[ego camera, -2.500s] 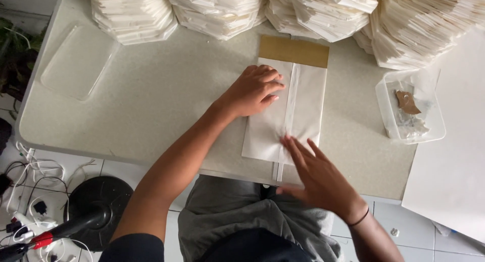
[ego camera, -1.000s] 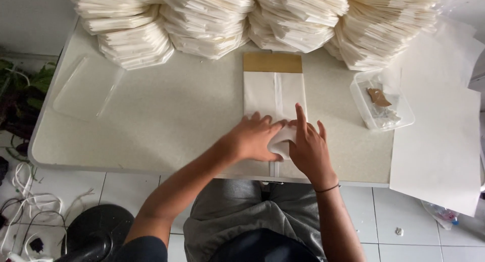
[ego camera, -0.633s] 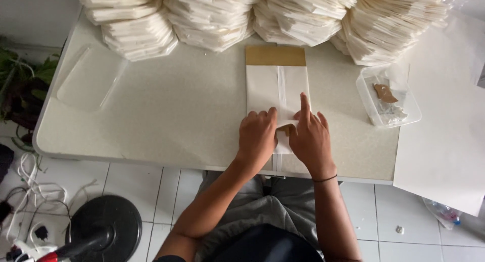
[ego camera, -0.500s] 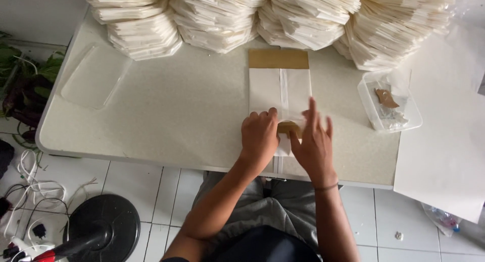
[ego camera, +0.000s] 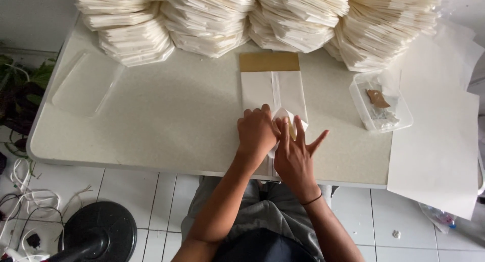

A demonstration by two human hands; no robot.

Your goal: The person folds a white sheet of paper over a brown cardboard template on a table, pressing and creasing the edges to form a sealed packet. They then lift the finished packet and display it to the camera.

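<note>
The left hand (ego camera: 256, 135) is pressing, fingers curled, on the near end of a white paper bag (ego camera: 274, 93) that is lying flat on the table (ego camera: 166, 115). The right hand (ego camera: 293, 152), fingers spread, is lying just beside it over a lifted fold. Paper stacks (ego camera: 252, 17) are lining the far edge; a plastic tub (ego camera: 381, 108) is sitting to the right.
</note>
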